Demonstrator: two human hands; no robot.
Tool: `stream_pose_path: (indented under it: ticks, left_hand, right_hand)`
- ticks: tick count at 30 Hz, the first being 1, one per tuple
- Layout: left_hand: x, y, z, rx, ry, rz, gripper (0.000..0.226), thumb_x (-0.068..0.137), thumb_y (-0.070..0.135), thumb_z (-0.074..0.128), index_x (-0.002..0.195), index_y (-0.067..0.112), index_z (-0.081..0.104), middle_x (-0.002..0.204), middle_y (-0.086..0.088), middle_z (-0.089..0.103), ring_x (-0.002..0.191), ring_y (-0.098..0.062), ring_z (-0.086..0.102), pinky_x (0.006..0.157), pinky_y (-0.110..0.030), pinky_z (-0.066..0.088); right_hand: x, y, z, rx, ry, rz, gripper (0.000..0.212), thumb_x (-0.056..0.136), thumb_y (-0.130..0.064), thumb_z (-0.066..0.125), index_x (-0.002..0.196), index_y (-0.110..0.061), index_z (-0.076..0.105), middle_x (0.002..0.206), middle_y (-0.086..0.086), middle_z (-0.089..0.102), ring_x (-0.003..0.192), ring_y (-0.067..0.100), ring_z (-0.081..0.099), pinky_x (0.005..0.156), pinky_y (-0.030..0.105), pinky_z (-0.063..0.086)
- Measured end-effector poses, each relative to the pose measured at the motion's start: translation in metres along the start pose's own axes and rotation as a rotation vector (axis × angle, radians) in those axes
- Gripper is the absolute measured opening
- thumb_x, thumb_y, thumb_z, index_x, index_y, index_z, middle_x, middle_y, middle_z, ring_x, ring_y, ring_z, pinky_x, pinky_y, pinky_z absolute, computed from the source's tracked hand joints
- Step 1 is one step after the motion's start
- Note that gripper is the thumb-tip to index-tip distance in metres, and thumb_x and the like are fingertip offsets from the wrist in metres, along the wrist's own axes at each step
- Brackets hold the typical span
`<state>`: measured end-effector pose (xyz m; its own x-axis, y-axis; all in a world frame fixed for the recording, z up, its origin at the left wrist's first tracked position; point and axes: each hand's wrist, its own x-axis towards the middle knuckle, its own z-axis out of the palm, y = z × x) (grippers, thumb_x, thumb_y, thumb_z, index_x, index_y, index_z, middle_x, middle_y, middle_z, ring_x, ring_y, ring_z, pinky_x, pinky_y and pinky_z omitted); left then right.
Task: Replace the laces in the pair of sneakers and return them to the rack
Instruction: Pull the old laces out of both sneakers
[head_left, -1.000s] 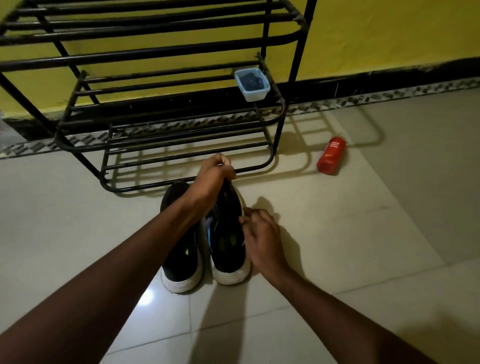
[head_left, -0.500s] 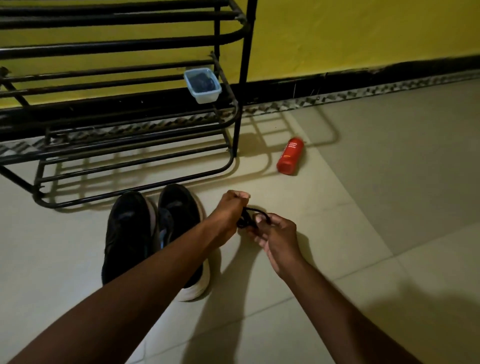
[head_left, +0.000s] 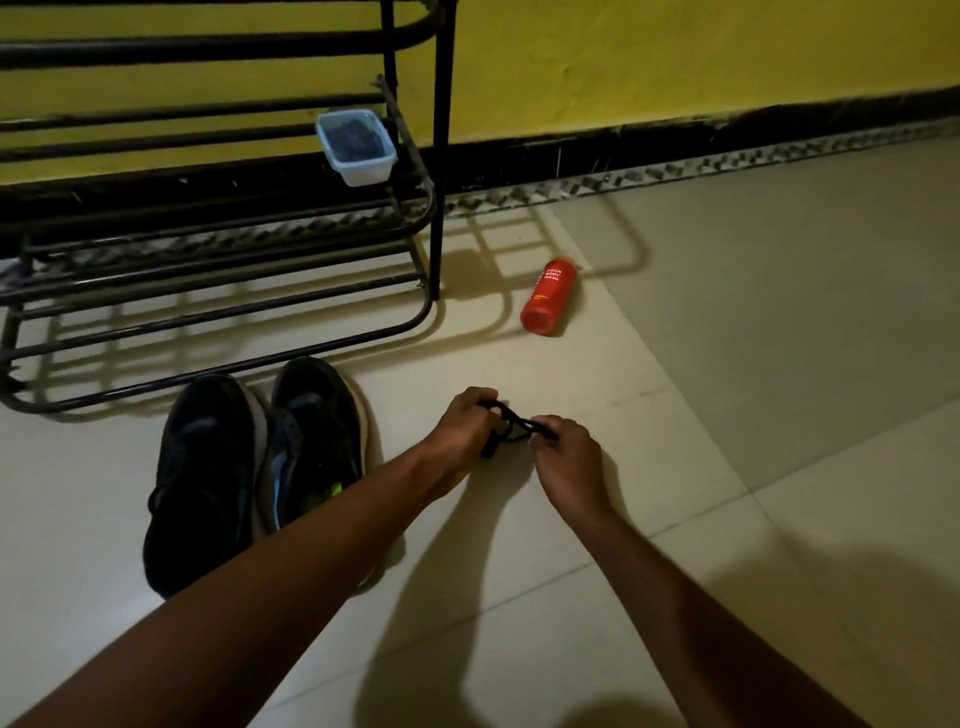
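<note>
Currently a black lace (head_left: 519, 420) is held by both hands just above the tiled floor (head_left: 753, 364), to the right of the sneakers and apart from them. The left hand (head_left: 465, 426) is curled round one end of the lace, fingers closed on it. The right hand (head_left: 566, 457) pinches the other end between thumb and fingertips. A short span of lace is stretched between the two hands and a small bunch hangs under it; whether the bunch touches the floor cannot be told. The left sneaker (head_left: 208, 467) and right sneaker (head_left: 317, 436), black with pale soles, are stood side by side on the floor, touching, toes toward the rack (head_left: 223, 322). Their heels are partly covered by the left forearm. Lacing cannot be made out in the dim light. The black metal rack is stood against the yellow wall (head_left: 675, 62), its lowest front bar just beyond the toes. A clear plastic container (head_left: 358, 148) with dark contents is set on a shelf at the rack's right end. A red bottle (head_left: 548, 296) lettered FOAM BODY WASH is laid on its side on the floor, right of the rack's right leg, well apart from the hands.
</note>
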<state>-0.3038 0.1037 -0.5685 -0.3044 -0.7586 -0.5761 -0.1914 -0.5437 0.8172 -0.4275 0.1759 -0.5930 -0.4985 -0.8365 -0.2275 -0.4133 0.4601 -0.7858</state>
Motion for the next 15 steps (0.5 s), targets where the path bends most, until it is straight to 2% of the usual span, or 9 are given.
stream_pose_path:
  ticks: [1,3,5,6,7,9,10,12,15]
  left_hand:
    - [-0.002,-0.002,0.0,0.031,-0.017,0.018,0.037,0.099,-0.003,0.044,0.133,0.009,0.052,0.108,-0.003,0.061,0.09,-0.014,0.058,0.072,-0.025,0.047]
    - [-0.005,-0.006,0.0,0.095,-0.05,0.059,0.04,0.099,-0.001,0.044,0.138,0.009,0.049,0.109,-0.005,0.064,0.09,-0.015,0.061,0.073,-0.023,0.049]
    - [-0.011,-0.012,0.001,0.194,-0.079,0.11,0.046,0.103,0.01,0.045,0.149,0.015,0.039,0.129,-0.008,0.058,0.116,-0.022,0.059,0.097,-0.033,0.05]
    - [-0.014,-0.012,0.0,0.241,-0.081,0.138,0.047,0.105,0.014,0.045,0.151,0.017,0.035,0.137,-0.006,0.053,0.127,-0.022,0.052,0.11,-0.037,0.043]
    - [-0.018,-0.013,-0.001,0.282,-0.075,0.165,0.044,0.106,0.014,0.045,0.149,0.018,0.037,0.139,-0.004,0.05,0.13,-0.019,0.049,0.114,-0.038,0.037]
    - [-0.022,-0.013,-0.006,0.357,-0.059,0.226,0.026,0.106,0.011,0.045,0.129,0.02,0.049,0.13,-0.003,0.054,0.125,-0.017,0.052,0.112,-0.037,0.037]
    - [-0.023,-0.013,-0.01,0.409,-0.045,0.249,0.023,0.105,0.014,0.047,0.128,0.019,0.049,0.133,-0.006,0.054,0.129,-0.021,0.051,0.113,-0.038,0.038]
    - [-0.03,-0.011,-0.021,0.558,0.025,0.293,0.046,0.105,0.025,0.05,0.147,0.012,0.04,0.151,-0.009,0.044,0.14,-0.025,0.043,0.116,-0.036,0.034]
    - [-0.052,-0.006,-0.038,0.665,0.161,0.45,0.046,0.102,0.026,0.055,0.145,0.013,0.045,0.149,-0.006,0.048,0.137,-0.022,0.046,0.113,-0.039,0.04]
  right_hand:
    - [0.0,0.001,-0.001,-0.065,0.003,-0.048,0.027,0.094,-0.006,0.058,0.118,-0.006,0.07,0.116,0.009,0.068,0.11,0.023,0.062,0.089,0.021,0.041]
    - [-0.001,0.004,-0.001,-0.177,-0.006,-0.138,0.027,0.093,-0.008,0.06,0.117,-0.003,0.069,0.117,0.013,0.066,0.111,0.03,0.06,0.095,0.03,0.044]
    - [0.0,0.007,0.0,-0.253,-0.021,-0.164,0.031,0.09,-0.012,0.063,0.119,-0.004,0.068,0.118,0.014,0.065,0.111,0.034,0.059,0.096,0.039,0.048]
    - [0.0,0.009,0.0,-0.277,-0.028,-0.175,0.036,0.087,-0.014,0.065,0.123,-0.005,0.066,0.121,0.012,0.064,0.113,0.034,0.058,0.097,0.041,0.048]
    - [-0.001,0.009,-0.001,-0.296,-0.025,-0.181,0.042,0.085,-0.016,0.067,0.126,-0.007,0.064,0.124,0.01,0.062,0.116,0.033,0.056,0.099,0.042,0.047]
    - [-0.004,0.007,-0.004,-0.333,0.01,-0.182,0.049,0.083,-0.019,0.069,0.131,-0.012,0.062,0.132,0.004,0.059,0.122,0.029,0.052,0.103,0.044,0.043]
    - [-0.006,0.007,-0.005,-0.339,0.04,-0.185,0.049,0.083,-0.019,0.069,0.132,-0.014,0.062,0.134,0.002,0.058,0.125,0.027,0.05,0.104,0.045,0.041]
    - [-0.01,0.003,-0.006,-0.312,0.101,-0.215,0.048,0.083,-0.018,0.069,0.13,-0.015,0.063,0.134,0.0,0.059,0.127,0.023,0.05,0.105,0.048,0.039]
    - [-0.021,-0.006,-0.001,-0.228,0.151,-0.27,0.043,0.082,-0.013,0.069,0.125,-0.016,0.066,0.13,-0.002,0.062,0.124,0.021,0.054,0.104,0.042,0.038]
